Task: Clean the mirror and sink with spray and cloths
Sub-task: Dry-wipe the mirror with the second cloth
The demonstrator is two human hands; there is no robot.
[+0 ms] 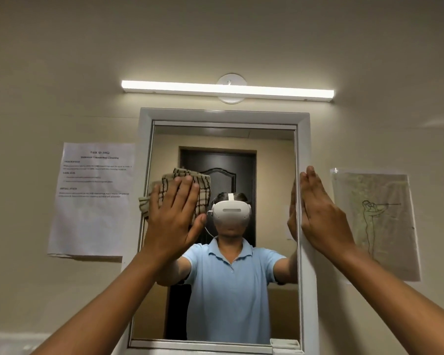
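Your left hand (173, 216) lies flat and spread, pressing a folded checked cloth (190, 187) against the mirror (262, 303) near its upper left part; the cloth shows above your fingertips and past both sides of your palm. Your right hand (321, 213) is flat too, fingers together, holding nothing, braced against the white frame (308, 290) on the mirror's right edge.

The cloth is soft and light, and folded into layers, so it will likely slide or bunch under a loose palm. Keep the whole hand on its middle and press evenly; pinching a corner would let the rest trail. The glass is hard, smooth and breakable, and probably slippery if wet with spray, though I cannot tell whether it is wet. Lean on the frame under your right hand rather than on the glass.

The glass below your left hand and across towards your right hand appears not yet covered. Neither sink nor spray bottle is in view; they are probably below your hands.
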